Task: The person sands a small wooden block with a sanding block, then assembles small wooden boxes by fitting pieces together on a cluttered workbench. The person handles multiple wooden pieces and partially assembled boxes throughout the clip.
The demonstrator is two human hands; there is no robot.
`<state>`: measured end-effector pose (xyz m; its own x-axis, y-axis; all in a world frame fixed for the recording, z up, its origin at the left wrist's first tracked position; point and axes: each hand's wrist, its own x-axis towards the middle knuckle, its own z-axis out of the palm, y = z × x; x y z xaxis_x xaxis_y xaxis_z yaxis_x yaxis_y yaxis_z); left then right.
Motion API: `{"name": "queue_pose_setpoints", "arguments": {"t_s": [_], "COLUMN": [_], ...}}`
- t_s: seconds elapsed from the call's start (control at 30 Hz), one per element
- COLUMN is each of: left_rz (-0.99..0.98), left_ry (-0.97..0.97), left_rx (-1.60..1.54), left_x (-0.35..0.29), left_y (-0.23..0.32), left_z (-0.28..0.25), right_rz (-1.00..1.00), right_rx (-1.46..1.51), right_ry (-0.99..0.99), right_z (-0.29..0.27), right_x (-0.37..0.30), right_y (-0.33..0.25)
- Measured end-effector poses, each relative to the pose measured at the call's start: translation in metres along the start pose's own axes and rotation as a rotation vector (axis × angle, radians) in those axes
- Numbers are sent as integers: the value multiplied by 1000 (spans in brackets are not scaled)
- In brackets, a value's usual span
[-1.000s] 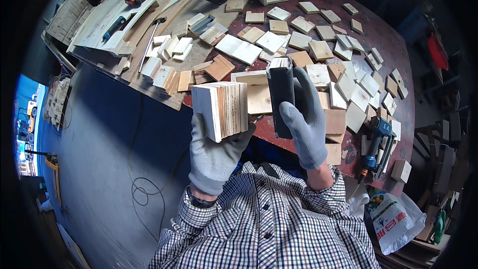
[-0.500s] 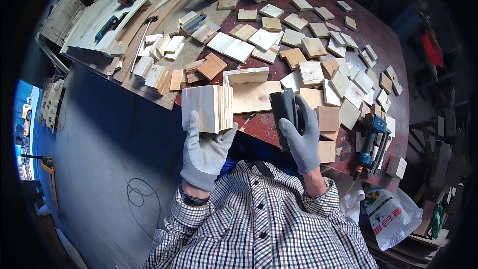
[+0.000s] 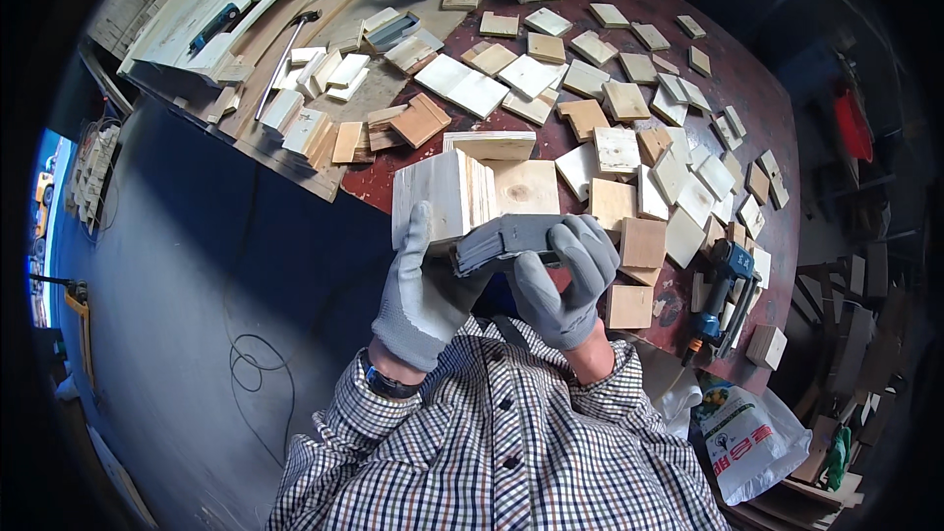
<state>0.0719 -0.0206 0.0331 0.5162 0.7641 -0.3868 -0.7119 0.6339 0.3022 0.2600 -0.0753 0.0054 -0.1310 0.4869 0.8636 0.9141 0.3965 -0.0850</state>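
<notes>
My left hand point(image 3: 418, 300), in a grey work glove, is closed round the lower part of a pale wooden block point(image 3: 438, 199) whose right face shows layered edges. In my gloved right hand point(image 3: 568, 280) is a dark grey sanding block point(image 3: 509, 238), gripped at its right end and lying sideways. Its left end is against or very close to the wooden block's lower right edge, above my left fingers. Just beyond, an L-shaped wooden piece point(image 3: 521, 189) made of two joined boards lies at the edge of the dark red table point(image 3: 379, 187).
Many small wooden boards point(image 3: 617, 150) are scattered over the table. A blue nail gun point(image 3: 726, 280) lies at its right edge, near a small wood block point(image 3: 766, 346). A hammer point(image 3: 285, 64) and power tools rest at the far left. A cable point(image 3: 261, 364) coils on the floor.
My right hand has swung the sanding block from upright to sideways and brought it left to the wooden block. My left hand and the wooden block have shifted slightly right.
</notes>
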Motion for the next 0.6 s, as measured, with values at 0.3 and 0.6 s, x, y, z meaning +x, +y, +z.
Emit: {"name": "queue_pose_setpoints", "arguments": {"t_s": [0.3, 0.6], "left_rz": [2, -33], "left_ry": [28, -101], "left_rx": [-44, -49], "left_x": [18, 12], "left_y": [-4, 13], "left_z": [-44, -45], "right_rz": [62, 373], "right_rx": [20, -120], "right_ry": [-4, -140], "right_z": [-20, -12], "right_x": [5, -34], "right_y": [0, 7]}}
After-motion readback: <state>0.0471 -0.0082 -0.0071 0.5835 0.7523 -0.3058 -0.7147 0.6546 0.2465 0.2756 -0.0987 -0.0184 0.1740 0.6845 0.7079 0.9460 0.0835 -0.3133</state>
